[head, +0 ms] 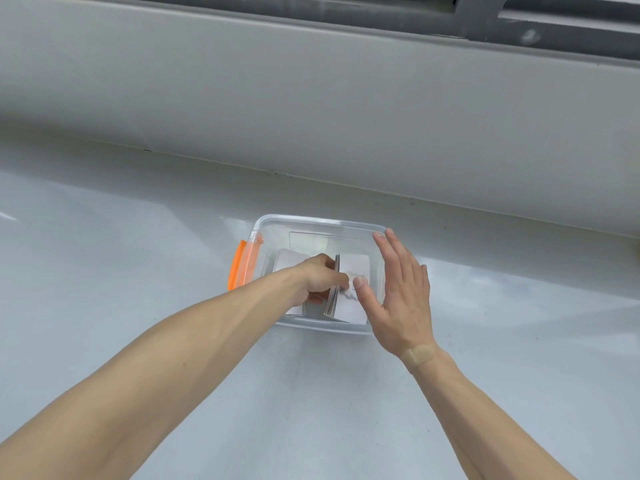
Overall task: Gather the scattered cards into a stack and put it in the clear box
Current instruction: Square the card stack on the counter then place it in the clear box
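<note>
**Cards going into the clear box**

The left hand [320, 277] reaches down inside the clear box [313, 223]. Its fingers are curled and pinch the stack of cards [349, 292] by the stack's left edge. The fingertips are tucked under and hard to see. The stack leans, with its left edge lifted and its white face turned up and to the right. A dark, smudgy picture sits on that top card, but it is too blurry to read. No words or labels can be read anywhere.

Under the left hand lies another white card [287, 263]. The hand and wrist hide most of it, so you cannot tell how many cards lie there.

The right hand [401, 296] is spread open and flat, just to the right of the stack. Its thumb tip touches the top card beside the left fingers. Its fingers point away, over the right wall of the box. A tan bandage [419, 354] is stuck on the right wrist.

To the left of the grip, an orange latch [239, 265] sticks out from the box wall. The box walls are close around the stack on all sides. The box sits on a shiny white counter [138, 254], near a pale ledge [311, 98] at the back.
</note>
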